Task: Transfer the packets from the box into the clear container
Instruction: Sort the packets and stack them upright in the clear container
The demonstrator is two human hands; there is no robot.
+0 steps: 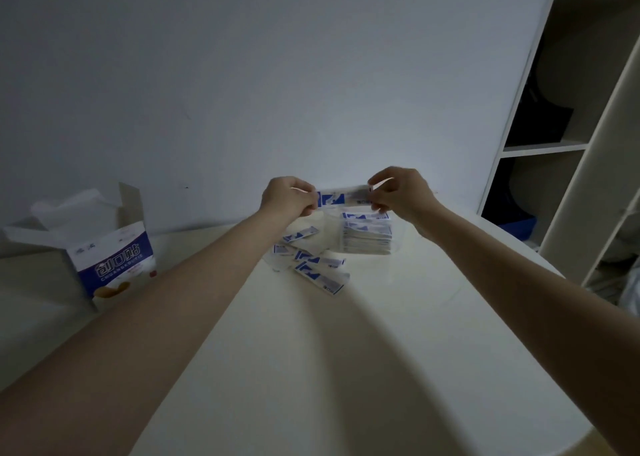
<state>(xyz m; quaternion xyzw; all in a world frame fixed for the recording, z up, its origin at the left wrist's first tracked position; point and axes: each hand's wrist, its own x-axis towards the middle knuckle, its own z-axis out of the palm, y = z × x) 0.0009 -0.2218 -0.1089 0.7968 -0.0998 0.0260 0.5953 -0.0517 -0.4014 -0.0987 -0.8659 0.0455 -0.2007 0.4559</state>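
A white and blue packet [341, 197] is stretched level between my hands above the table. My left hand [289, 197] pinches its left end and my right hand [398, 192] pinches its right end. Just below it stands the clear container [398, 247], its walls faint, with a stack of packets [367, 235] inside. Several loose packets [311, 261] lie on the table to the left of the stack. The blue and white box [114, 258] stands at the far left with its top flaps open.
The white round table [311, 369] fills the foreground, its edge curving at the lower right. A plain wall rises behind it. A white shelf unit [571, 126] with dark items stands at the right.
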